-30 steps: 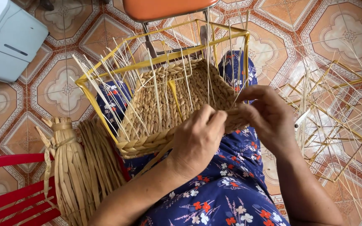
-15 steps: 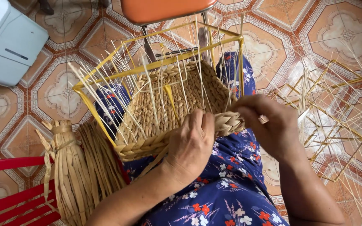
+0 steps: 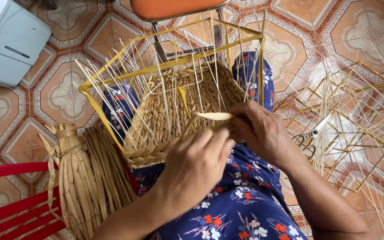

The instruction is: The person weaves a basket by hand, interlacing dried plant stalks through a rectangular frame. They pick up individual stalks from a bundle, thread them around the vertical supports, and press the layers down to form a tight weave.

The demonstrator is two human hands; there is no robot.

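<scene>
A: What has been changed since the earlier frame?

B: The basket [image 3: 181, 111] has been turned a little on the lap, and a flat straw strand [image 3: 214, 116] has been drawn up clear of the weave; earlier it was pressed down at the rim. The left hand [image 3: 196, 166] has been shifted toward the near edge.

A: In the head view, how is the strand held?

B: It is pinched at its end by the fingers of the right hand [image 3: 263, 133]. The left hand's fingers are curled together over the woven rim; whether anything is gripped beneath them cannot be told.

A: And where is the basket placed?

B: It is rested on the lap, on the blue flowered dress [image 3: 245, 204], inside its yellow wire frame [image 3: 165, 66]. A bundle of straw [image 3: 74, 178] is seen on the floor at the left, beside a red chair [image 3: 14, 204]; scissors [image 3: 307, 138] are laid at the right among loose frames [image 3: 356, 111].

A: How would it be judged to handle?

B: Light and springy, it seems. The thin upright ribs look easily bent, so the stiff frame or the plaited rim would be the safer hold. The strand is soft and flat, best taken near its tip.
</scene>
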